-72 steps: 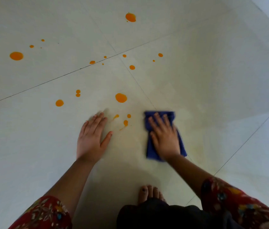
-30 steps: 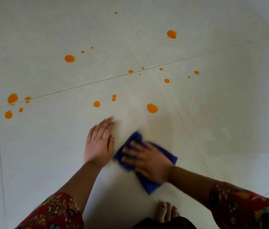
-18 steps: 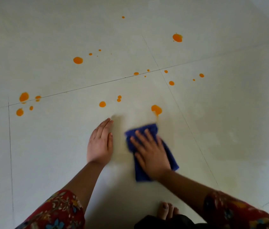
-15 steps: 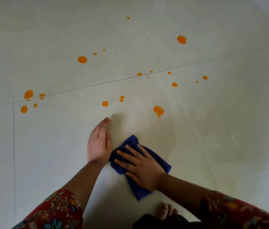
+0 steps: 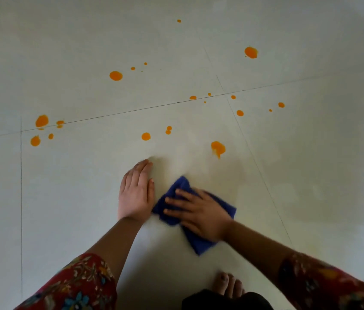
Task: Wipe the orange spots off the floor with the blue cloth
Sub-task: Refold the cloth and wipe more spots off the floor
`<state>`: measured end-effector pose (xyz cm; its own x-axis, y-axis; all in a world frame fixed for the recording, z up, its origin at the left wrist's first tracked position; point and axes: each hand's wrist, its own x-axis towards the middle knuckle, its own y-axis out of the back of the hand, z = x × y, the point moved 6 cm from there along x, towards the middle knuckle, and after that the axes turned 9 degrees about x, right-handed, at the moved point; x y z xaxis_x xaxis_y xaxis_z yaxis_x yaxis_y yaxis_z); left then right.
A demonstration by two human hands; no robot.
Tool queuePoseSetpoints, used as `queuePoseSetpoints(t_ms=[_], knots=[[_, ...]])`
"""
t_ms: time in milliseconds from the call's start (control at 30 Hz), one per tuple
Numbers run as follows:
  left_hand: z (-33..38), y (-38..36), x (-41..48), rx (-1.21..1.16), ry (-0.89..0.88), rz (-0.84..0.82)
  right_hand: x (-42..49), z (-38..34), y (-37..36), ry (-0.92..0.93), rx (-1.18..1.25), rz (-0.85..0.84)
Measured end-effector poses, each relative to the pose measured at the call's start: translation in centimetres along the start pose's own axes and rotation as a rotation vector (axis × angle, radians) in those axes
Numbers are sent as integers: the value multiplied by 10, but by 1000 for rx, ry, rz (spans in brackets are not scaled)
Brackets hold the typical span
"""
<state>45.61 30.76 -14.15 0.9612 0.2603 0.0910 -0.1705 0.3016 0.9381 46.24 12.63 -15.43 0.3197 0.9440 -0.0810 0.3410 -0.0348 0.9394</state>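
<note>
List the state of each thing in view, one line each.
Folded blue cloth: flat on the floor, pressed under the right hand.
Right hand: fingers spread on the cloth.
Left hand: flat on the bare tile, beside the cloth.
Orange spots: many unwiped; the nearest is smeared.
Pale tiled floor: faint wipe streaks near the cloth.

Orange spots [image 5: 116,75] on pale grey-white floor [image 5: 310,164], deep blue cloth [image 5: 199,242].

Spots bright orange throughout, largest near cloth smeared to a drip. Floor tiles off-white, faintly yellowed around the cloth, crossed by thin dark grout lines [image 5: 21,198]. Sleeves [image 5: 75,287] dark red with floral print in cream, blue and yellow. Black garment [image 5: 221,300] at bottom edge.
</note>
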Motion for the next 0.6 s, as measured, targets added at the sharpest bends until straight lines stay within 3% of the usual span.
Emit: queuePoseSetpoints(t_ms=[33,133,167,300,367,533,600], knots=[[3,-2,0,17,-37,-12,8,24,8,-95,6,47],[7,-6,1,56,-105,-46,12,84,38,-627,73,301],[9,-6,2,56,-108,-56,8,78,35,-650,80,318],[23,-12,19,48,-72,-161,-45,26,11,-166,56,72],[31,-22,25,42,-98,-253,-66,60,23,-182,33,93],[32,-38,21,187,-129,-291,-56,179,63,-907,18,338],[34,-38,20,201,-124,-278,-23,187,69,-1060,59,391]])
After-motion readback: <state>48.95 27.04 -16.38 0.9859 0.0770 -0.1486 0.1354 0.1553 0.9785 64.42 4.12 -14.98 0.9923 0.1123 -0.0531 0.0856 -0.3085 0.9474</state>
